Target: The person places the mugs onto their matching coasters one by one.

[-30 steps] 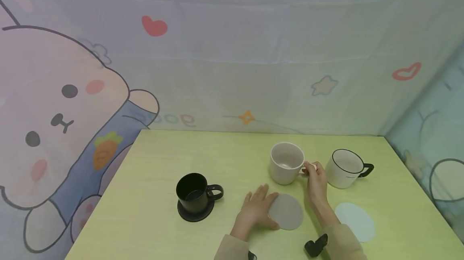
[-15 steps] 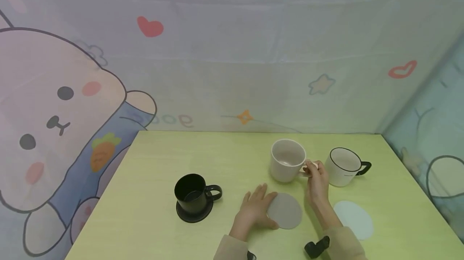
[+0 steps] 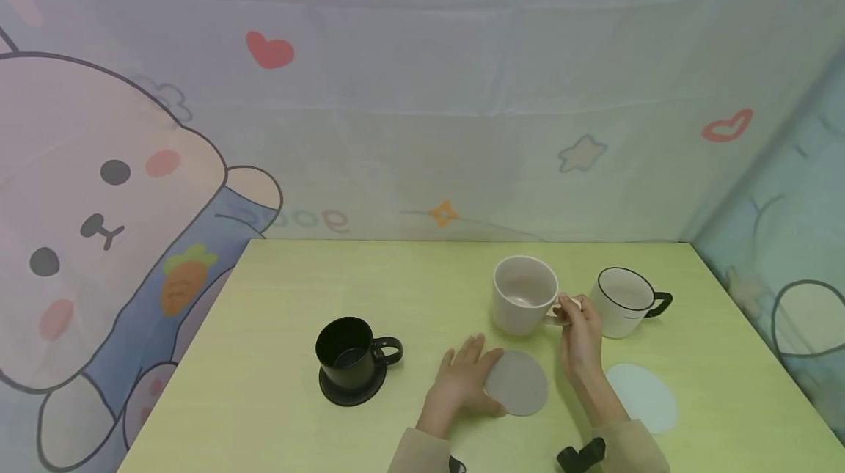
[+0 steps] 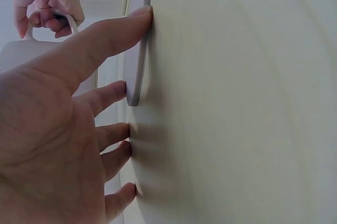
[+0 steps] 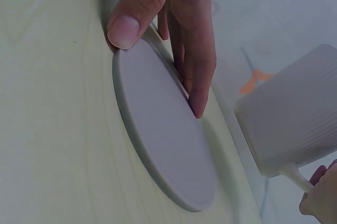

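My right hand [image 3: 581, 334] pinches the handle of a plain white mug [image 3: 517, 315], its opening facing up. In the right wrist view, the mug's base [image 5: 248, 142] hangs clear of the tabletop. In front of it lies a round grey coaster [image 3: 517, 385], flat on the table. My left hand [image 3: 462, 379] holds this coaster by its edge, thumb and index finger on the rim. The other left fingers are spread, their tips down on the table in the left wrist view.
A black mug [image 3: 346, 356] stands on a black coaster [image 3: 351, 397] to the left. To the right is a white mug with black rim and handle [image 3: 620, 304], close beside my right hand. A pale round coaster [image 3: 650, 400] lies near my right forearm. Patterned cloth [image 3: 409, 106] hangs behind the table.
The plain white mug has shifted slightly right relative to the table, with my right hand. My left hand and the grey coaster keep their place. The head view has swung slightly.
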Demonstrator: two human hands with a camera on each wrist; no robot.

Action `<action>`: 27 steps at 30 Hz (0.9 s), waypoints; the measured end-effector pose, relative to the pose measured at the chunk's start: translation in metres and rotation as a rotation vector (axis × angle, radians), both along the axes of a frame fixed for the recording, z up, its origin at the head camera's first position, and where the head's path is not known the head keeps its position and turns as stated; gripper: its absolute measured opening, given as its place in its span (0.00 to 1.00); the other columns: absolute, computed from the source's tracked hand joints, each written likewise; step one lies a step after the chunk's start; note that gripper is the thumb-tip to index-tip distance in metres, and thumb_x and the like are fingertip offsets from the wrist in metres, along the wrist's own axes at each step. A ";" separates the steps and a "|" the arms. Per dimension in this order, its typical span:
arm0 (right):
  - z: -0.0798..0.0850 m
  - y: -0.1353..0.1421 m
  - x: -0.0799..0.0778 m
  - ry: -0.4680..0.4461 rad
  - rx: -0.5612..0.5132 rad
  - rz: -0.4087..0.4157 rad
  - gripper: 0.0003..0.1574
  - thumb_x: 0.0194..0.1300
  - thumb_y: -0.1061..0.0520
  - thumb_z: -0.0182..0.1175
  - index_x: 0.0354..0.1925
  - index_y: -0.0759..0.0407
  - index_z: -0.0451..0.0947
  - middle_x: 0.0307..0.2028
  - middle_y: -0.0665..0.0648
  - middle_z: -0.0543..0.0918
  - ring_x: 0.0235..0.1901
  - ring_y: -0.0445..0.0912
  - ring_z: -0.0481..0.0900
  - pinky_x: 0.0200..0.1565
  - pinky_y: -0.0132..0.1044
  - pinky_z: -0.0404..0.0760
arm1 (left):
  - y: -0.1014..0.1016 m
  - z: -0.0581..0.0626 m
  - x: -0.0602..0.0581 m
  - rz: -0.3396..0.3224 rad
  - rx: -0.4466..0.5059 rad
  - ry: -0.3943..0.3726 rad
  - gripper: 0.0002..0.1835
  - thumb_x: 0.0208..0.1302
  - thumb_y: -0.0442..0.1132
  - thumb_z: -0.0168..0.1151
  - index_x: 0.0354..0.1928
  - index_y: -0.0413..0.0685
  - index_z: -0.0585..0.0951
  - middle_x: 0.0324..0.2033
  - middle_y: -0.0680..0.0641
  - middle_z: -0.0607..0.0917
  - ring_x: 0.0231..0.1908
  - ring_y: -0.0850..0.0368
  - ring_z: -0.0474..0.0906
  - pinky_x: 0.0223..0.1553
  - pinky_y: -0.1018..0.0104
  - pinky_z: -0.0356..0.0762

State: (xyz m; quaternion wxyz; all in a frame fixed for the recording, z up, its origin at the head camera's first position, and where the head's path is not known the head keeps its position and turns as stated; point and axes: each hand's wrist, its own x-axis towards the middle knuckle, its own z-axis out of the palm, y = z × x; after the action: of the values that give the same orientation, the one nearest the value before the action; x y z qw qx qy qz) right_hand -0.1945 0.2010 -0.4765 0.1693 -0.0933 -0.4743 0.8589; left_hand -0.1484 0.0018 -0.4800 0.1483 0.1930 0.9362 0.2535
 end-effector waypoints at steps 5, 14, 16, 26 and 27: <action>0.000 0.000 0.004 0.014 0.008 0.005 0.24 0.75 0.70 0.49 0.21 0.56 0.68 0.23 0.49 0.73 0.30 0.39 0.74 0.47 0.27 0.75 | 0.001 0.000 -0.001 -0.006 -0.029 0.017 0.48 0.46 0.48 0.81 0.72 0.56 0.71 0.77 0.41 0.62 0.78 0.45 0.54 0.75 0.42 0.51; 0.000 0.001 0.013 0.024 -0.012 0.015 0.23 0.74 0.71 0.49 0.21 0.58 0.69 0.26 0.49 0.73 0.31 0.40 0.75 0.46 0.27 0.76 | 0.000 0.000 0.000 -0.007 -0.001 -0.001 0.48 0.46 0.46 0.82 0.72 0.54 0.71 0.77 0.40 0.61 0.78 0.43 0.53 0.75 0.39 0.49; 0.000 0.001 0.015 0.031 -0.014 0.022 0.22 0.74 0.71 0.50 0.21 0.58 0.70 0.26 0.49 0.74 0.31 0.40 0.75 0.46 0.27 0.76 | 0.000 0.000 0.000 -0.008 -0.004 -0.002 0.48 0.46 0.46 0.82 0.72 0.54 0.71 0.77 0.39 0.61 0.78 0.43 0.53 0.75 0.39 0.49; 0.001 0.001 0.024 0.071 -0.097 0.048 0.23 0.75 0.71 0.49 0.21 0.60 0.71 0.24 0.49 0.74 0.28 0.40 0.74 0.44 0.28 0.77 | 0.001 0.000 -0.001 -0.013 -0.040 0.020 0.48 0.46 0.48 0.81 0.72 0.56 0.71 0.77 0.41 0.62 0.78 0.44 0.54 0.75 0.41 0.51; 0.002 0.001 0.024 0.076 -0.101 0.053 0.23 0.75 0.71 0.49 0.21 0.60 0.71 0.24 0.49 0.74 0.28 0.40 0.74 0.43 0.28 0.77 | 0.000 0.001 0.000 -0.012 -0.038 0.020 0.48 0.46 0.48 0.81 0.72 0.56 0.71 0.77 0.41 0.62 0.78 0.44 0.54 0.75 0.41 0.51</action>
State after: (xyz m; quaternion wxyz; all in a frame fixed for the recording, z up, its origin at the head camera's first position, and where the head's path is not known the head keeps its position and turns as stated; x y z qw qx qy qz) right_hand -0.1700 0.2018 -0.4747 0.1596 -0.0567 -0.4259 0.8888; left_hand -0.1489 0.0021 -0.4794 0.1441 0.1981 0.9412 0.2327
